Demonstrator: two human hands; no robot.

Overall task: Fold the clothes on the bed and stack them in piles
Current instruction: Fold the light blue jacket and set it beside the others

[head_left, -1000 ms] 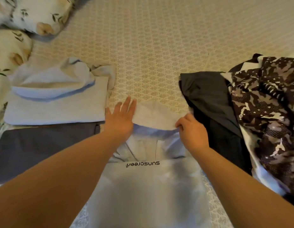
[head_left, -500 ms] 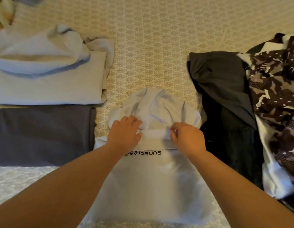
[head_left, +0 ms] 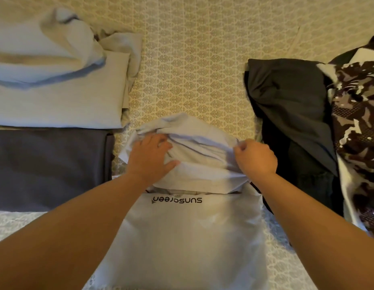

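From the head view, a pale grey-blue thin jacket with black "sunscreen" lettering (head_left: 188, 237) lies flat on the bed with its cream patterned cover (head_left: 192, 65), directly in front of the person. Its hood (head_left: 194, 139) is bunched up at the far end of the jacket. The left hand (head_left: 150, 158) rests on the hood's left side, fingers spread and only slightly bent, pressing the fabric down. The right hand (head_left: 255, 159) is at the hood's right edge, its fingers curled in and pinching the cloth there.

Left of the jacket sits a folded dark grey garment (head_left: 50, 168), and just beyond that a folded light grey-blue hooded top (head_left: 56, 91), its own hood lying rumpled on it. Right of the jacket a loose black garment (head_left: 290, 105) lies heaped, touching the jacket's right edge, and further right a brown, black and white camouflage-print garment (head_left: 357, 126) overlaps it.
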